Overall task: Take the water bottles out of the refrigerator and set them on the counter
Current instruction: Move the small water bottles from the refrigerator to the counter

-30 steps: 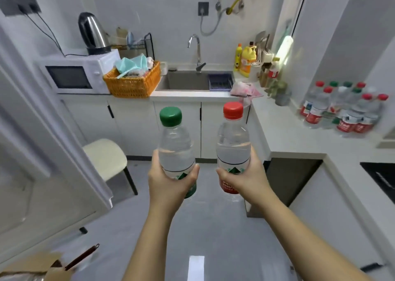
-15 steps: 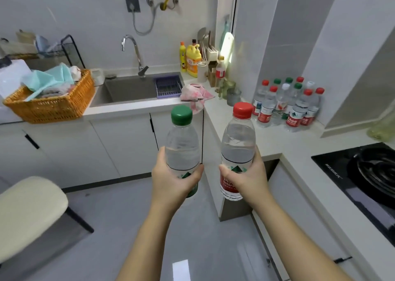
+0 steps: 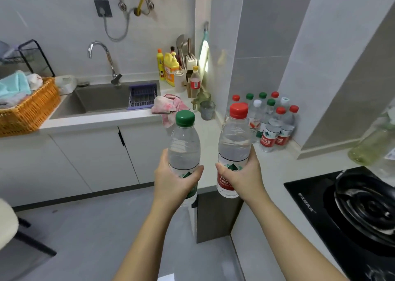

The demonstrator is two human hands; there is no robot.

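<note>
Kitchen desk [image 3: 277, 169] is already holding many bottles [image 3: 270, 131]; left hand [image 3: 174, 182] is gripping a green-capped bottle [image 3: 184, 146], right hand [image 3: 244, 175] a red-capped bottle [image 3: 234, 139], neither placed yet.

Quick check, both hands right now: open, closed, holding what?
Left hand: closed around the clear plastic green-capped water bottle.
Right hand: closed around the clear plastic red-capped water bottle.

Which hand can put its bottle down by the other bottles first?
Probably the right hand. Its red-capped bottle is nearer the counter and the cluster of bottles standing there. The left hand holds the green-capped bottle farther from them.
</note>
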